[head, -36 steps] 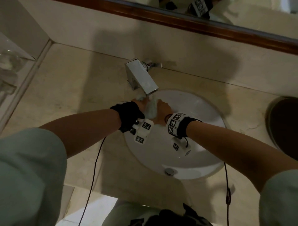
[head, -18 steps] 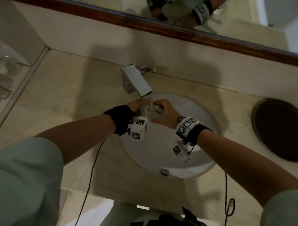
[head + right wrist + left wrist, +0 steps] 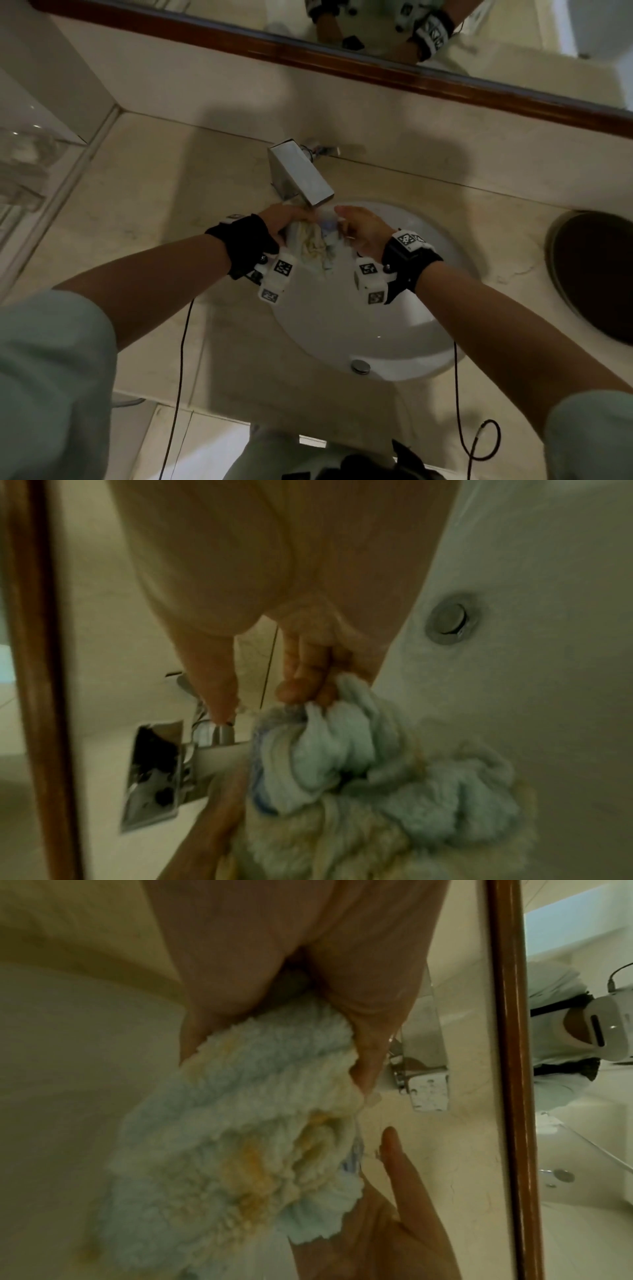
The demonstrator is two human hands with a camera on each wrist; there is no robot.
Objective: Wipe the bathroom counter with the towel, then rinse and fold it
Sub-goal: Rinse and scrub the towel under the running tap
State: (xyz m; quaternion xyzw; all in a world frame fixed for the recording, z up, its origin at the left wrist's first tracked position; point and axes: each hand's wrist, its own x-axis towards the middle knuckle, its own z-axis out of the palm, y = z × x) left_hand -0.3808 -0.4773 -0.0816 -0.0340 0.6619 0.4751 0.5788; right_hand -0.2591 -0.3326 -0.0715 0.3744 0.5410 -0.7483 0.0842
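1. Towel [image 3: 313, 245]: a fluffy pale blue cloth with yellowish patches, bunched into a loose wad and held between both hands over the back part of the basin, just below the faucet spout.
2. Left hand [image 3: 284, 221]: grips the left side of the wad. In the left wrist view the fingers [image 3: 369, 1031] curl over the upper edge of the towel [image 3: 240, 1123] and the pile bulges out beneath them.
3. Right hand [image 3: 359, 228]: holds the right side of the wad. In the right wrist view several fingertips [image 3: 301, 688] are curled and pinch a gathered fold of the towel [image 3: 359, 764], while one finger [image 3: 219, 691] points straight toward the faucet, clear of the cloth.
4. Faucet [image 3: 301, 176]: a square chrome block set on the counter behind the basin, its spout slanting out over the wad. Whether water runs cannot be told.
5. Sink [image 3: 342, 325]: a white oval basin sunk into the counter, with a round metal fitting [image 3: 360, 366] on its near wall.
6. Counter [image 3: 154, 205]: beige stone around the basin; a dark round opening [image 3: 596, 274] lies at the right, well apart from the hands.
7. Mirror [image 3: 513, 41]: wood-framed, along the back wall, reflecting the wrists and their marker bands.
8. Wrist cameras: a white cube with black markers hangs below each wrist, left [image 3: 277, 277] and right [image 3: 371, 279], with thin cables trailing toward the body.
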